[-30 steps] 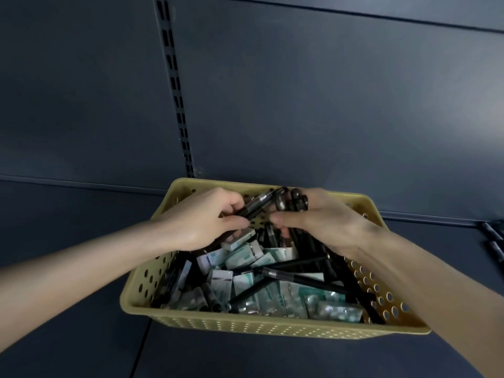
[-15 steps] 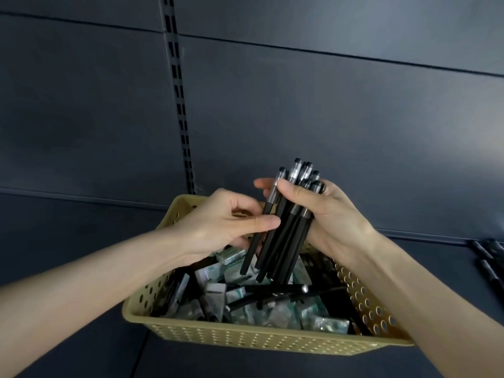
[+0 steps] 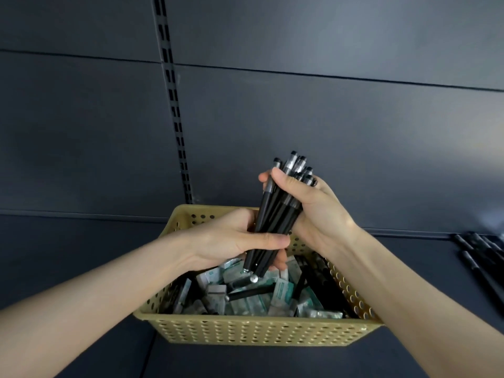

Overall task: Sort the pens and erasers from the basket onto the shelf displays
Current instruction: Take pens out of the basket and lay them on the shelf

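– Pens (image 3: pixel 275 214), a black bundle of them: who has hold of it?
– Both hands. The right hand (image 3: pixel 319 211) is wrapped round the upper half, thumb across the front and fingers curled behind. The left hand (image 3: pixel 231 241) closes round the lower ends, thumb lying over them.
– How does the bundle stand?
– Nearly upright, tops leaning to the far right, raised above the far half of the basket (image 3: pixel 245 331).
– What lies in the basket?
– Erasers (image 3: pixel 253 304) in pale green and white wrappers, heaped across the bottom, with loose pens (image 3: pixel 246 294) lying over them and along the right wall.
– And round about?
– The basket sits on a dark shelf (image 3: pixel 68 241), its far edge near the back panel (image 3: pixel 327 118), just right of a slotted upright (image 3: pixel 174 105). A few more black pens (image 3: pixel 480 257) lie on the shelf at the right edge, well apart from the basket.
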Motion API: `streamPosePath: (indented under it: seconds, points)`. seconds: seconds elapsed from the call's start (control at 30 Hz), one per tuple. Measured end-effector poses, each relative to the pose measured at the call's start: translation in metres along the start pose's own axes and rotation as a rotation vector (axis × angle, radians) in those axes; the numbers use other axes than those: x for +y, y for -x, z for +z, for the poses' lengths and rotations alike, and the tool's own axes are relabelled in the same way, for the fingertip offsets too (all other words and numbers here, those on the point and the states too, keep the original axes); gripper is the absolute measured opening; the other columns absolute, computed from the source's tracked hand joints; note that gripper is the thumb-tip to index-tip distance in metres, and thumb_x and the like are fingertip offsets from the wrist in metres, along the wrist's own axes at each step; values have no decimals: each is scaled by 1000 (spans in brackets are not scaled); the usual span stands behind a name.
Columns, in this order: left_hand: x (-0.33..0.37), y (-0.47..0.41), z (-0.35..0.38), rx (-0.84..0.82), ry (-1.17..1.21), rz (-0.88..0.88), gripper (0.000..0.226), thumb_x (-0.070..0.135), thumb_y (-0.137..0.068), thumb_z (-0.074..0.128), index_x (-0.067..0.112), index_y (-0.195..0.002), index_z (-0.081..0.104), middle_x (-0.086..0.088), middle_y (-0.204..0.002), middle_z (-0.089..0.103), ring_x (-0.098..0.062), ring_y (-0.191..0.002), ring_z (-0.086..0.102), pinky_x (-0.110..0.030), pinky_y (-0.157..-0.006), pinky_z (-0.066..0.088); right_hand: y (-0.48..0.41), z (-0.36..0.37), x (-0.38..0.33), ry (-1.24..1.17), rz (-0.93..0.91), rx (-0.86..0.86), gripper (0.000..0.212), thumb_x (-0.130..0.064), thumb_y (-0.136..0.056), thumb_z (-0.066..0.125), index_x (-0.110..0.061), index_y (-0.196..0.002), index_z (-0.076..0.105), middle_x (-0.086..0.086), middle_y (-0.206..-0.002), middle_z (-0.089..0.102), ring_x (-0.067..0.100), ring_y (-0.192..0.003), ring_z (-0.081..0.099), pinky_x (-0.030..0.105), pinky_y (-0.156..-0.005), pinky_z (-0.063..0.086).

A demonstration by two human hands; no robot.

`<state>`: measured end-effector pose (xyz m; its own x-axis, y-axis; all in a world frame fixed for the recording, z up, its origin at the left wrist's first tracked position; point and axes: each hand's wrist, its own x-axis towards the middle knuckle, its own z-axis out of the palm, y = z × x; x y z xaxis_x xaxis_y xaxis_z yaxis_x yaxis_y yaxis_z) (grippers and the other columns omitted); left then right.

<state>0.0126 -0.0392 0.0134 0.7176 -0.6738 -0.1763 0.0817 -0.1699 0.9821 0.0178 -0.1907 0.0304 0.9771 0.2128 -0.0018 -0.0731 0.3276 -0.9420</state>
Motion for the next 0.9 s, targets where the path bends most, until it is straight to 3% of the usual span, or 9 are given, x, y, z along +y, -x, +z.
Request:
streamPosePath:
  seconds: [0.07,0.2,0.37,0.7,0.9]
  points:
    - [2,1,2,-10,-40,31,9,11,-90,59,3,-88,60,-7,-78,65,-20,-76,66,-24,-66,52,3,0,-3,19,-28,10,27,-23,-80,64,-3,-98,65,-1,-82,67,12,-75,60,26,-62,52]
    - [9,-5,10,-22,-187,107,21,19,-94,53,5,-79,58,-3,-69,62,-18,-71,60,-26,-70,51,13,-7,-14,96,-85,34,26,-26,-76,66,-8,-95,65,5,-97,71,15,-87,63,32,-77,54]
    - [27,-19,42,-59,-200,119,26,23,-95,52,5,-77,56,-7,-68,57,-19,-67,56,-26,-64,48,45,-34,-35,114,-132,81,34,-32,-72,67,-9,-96,65,9,-102,71,20,-92,67,38,-85,54]
    - [51,-68,198,-204,-240,121,29,31,-95,55,8,-77,57,-11,-74,59,-22,-68,58,-36,-68,45,175,-152,-80,260,-205,199,39,-37,-77,61,-2,-95,64,11,-93,72,21,-93,69,32,-77,54]
    - [39,-112,318,-276,-70,54,25,26,-96,52,4,-84,55,-4,-72,59,-19,-66,58,-24,-61,49,249,-248,-94,311,-152,275,34,-35,-78,64,-4,-92,63,15,-93,69,24,-89,67,33,-74,51]
